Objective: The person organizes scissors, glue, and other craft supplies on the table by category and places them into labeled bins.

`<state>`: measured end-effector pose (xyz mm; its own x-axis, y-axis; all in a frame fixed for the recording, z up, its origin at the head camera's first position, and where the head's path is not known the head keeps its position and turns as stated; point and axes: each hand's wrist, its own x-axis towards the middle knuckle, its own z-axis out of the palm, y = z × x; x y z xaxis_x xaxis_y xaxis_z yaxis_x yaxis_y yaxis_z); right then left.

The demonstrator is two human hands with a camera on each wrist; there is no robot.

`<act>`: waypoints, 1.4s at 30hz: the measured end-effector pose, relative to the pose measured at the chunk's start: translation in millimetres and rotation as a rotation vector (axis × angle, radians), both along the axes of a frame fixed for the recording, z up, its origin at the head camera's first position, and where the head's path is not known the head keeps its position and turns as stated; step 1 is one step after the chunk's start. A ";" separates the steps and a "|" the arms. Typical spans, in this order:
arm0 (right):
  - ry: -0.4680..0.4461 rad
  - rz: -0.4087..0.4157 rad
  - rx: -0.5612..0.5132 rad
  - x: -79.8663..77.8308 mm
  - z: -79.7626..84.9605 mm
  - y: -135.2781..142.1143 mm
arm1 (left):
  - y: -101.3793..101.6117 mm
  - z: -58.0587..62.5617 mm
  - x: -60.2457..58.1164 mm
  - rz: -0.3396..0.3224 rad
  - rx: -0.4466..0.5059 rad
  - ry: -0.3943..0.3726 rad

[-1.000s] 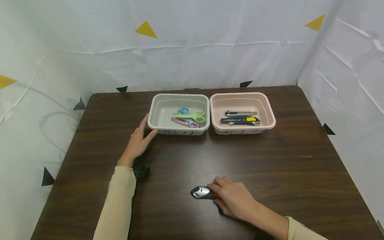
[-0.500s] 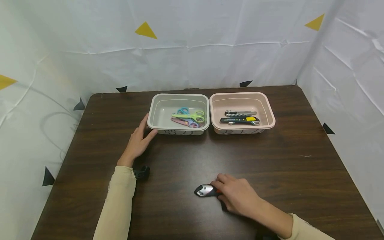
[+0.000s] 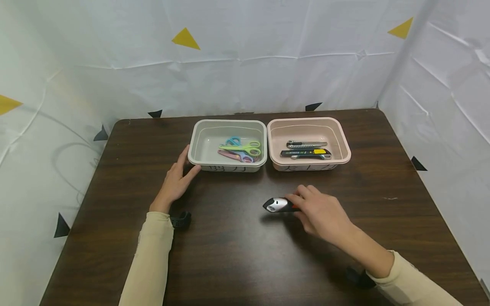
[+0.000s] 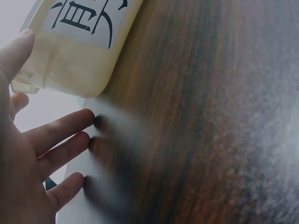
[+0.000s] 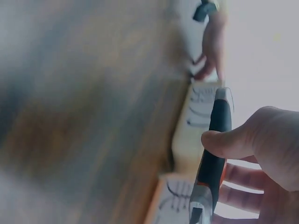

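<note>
My right hand [image 3: 323,212] pinches a black and silver utility knife [image 3: 276,205] with red accents, held up off the table with its shadow below. In the right wrist view the thumb presses on the black grip of the utility knife [image 5: 218,123] and the fingers lie on the other side. My left hand [image 3: 173,185] rests at the left front corner of a pale grey-green box [image 3: 228,163], its fingers loosely straight and its thumb near the rim. Inside that box lie several scissors [image 3: 241,148]. The pinkish box [image 3: 311,162] beside it contains several utility knives [image 3: 306,152].
The two boxes stand side by side at the back of the dark wooden table [image 3: 229,255]. Each has a handwritten label on its front. White sheeting [image 3: 245,85] with yellow and black triangles surrounds the table.
My right hand has lifted the utility knife off the table and carried it forward and to the right, nearer the boxes. My left hand has stayed in place.
</note>
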<state>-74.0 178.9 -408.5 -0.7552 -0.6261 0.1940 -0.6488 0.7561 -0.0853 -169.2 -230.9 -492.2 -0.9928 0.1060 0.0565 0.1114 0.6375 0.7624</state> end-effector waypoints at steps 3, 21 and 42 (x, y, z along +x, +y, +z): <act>0.013 -0.023 -0.010 -13.3 7.5 5.9 | -0.6 -0.6 -0.3 -0.001 -0.003 0.002; 0.090 -0.137 -0.061 -99.6 14.8 53.4 | -0.1 -1.0 -1.0 -0.007 -0.009 0.004; -0.182 -0.177 0.101 -166.1 12.0 48.9 | -0.9 -4.4 -1.9 -0.001 -0.012 0.030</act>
